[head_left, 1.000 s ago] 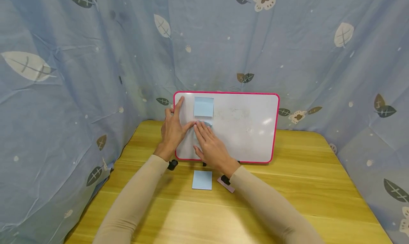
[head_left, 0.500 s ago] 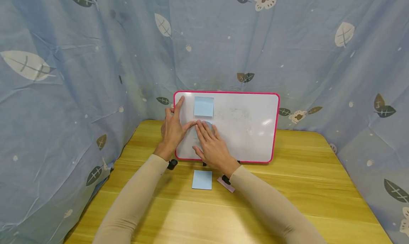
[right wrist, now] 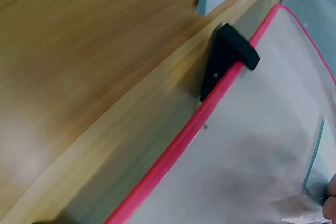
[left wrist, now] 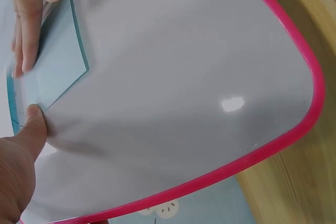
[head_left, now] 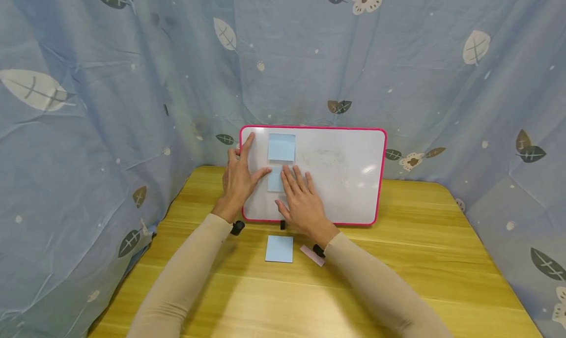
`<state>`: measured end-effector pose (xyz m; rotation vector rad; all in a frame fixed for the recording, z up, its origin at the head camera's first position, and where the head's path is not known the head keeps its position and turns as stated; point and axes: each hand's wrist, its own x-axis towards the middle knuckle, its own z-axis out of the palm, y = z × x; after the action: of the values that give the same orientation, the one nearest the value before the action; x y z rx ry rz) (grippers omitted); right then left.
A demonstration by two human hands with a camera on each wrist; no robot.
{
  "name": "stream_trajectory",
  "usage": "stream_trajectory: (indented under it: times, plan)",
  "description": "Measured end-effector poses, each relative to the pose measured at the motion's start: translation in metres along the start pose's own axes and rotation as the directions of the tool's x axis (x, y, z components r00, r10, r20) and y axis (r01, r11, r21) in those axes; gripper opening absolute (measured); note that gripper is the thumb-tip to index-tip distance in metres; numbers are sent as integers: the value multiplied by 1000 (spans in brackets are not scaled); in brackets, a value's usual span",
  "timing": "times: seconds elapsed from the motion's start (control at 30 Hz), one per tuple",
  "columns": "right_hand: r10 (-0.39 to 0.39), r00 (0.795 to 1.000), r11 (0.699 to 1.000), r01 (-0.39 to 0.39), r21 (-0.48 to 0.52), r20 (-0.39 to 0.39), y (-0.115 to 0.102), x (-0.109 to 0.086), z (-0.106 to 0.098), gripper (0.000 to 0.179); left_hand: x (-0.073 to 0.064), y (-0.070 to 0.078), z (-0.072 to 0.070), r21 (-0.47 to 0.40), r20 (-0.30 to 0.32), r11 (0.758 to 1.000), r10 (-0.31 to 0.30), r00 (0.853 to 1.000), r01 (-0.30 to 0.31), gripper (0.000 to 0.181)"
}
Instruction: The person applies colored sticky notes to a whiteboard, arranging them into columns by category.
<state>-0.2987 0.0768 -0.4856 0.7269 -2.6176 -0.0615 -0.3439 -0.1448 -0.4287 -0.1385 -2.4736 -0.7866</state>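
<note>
A whiteboard (head_left: pixel 340 176) with a pink rim stands upright on the table. One light blue sticky note (head_left: pixel 281 147) is at its upper left, and a second sticky note (head_left: pixel 274 181) lies flat just below. My left hand (head_left: pixel 239 183) rests at the board's left edge, index finger stretched up the surface. In the left wrist view its thumb (left wrist: pixel 32 129) touches the lower note's corner. My right hand (head_left: pixel 305 205) lies with straight fingers over the lower note's right part, hiding it. In the right wrist view only fingertips (right wrist: pixel 331 200) show, at the note's edge.
On the wooden table (head_left: pixel 247 298) before the board lie a light blue sticky-note pad (head_left: pixel 279 249) and a narrow pink paper piece (head_left: pixel 312 255), partly behind the right wrist strap. A black stand foot (right wrist: pixel 228 59) holds the board's lower rim. A patterned blue curtain (head_left: pixel 283 72) hangs behind.
My right hand has slid to the right across the lower sticky note, uncovering its left part, which now looks flat. The left hand has stayed in place.
</note>
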Motion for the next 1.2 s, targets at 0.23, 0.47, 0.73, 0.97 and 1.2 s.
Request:
stream_trajectory:
  times: [0.23, 0.47, 0.73, 0.97, 1.2]
  plan:
    - [36, 999, 999, -36, -16, -9, 14, -9, -1, 87, 1, -1, 0, 6, -4, 1000, 8, 1000, -8, 123]
    - [57, 997, 997, -60, -39, -58, 22, -16, -1, 85, -1, 0, -1, 15, -4, 1000, 18, 1000, -18, 122]
    - [57, 996, 998, -57, 13, -61, 18, -16, -1, 84, -5, -3, -1, 30, 2, 1000, 5, 1000, -5, 126]
    - [64, 995, 998, -63, 11, -75, 17, -15, -3, 84, -13, -4, -2, -2, -8, 999, 38, 999, -38, 132]
    - [52, 995, 998, -48, 43, -84, 16, -19, -1, 85, -29, -6, -5, 30, -2, 997, 73, 997, -73, 126]
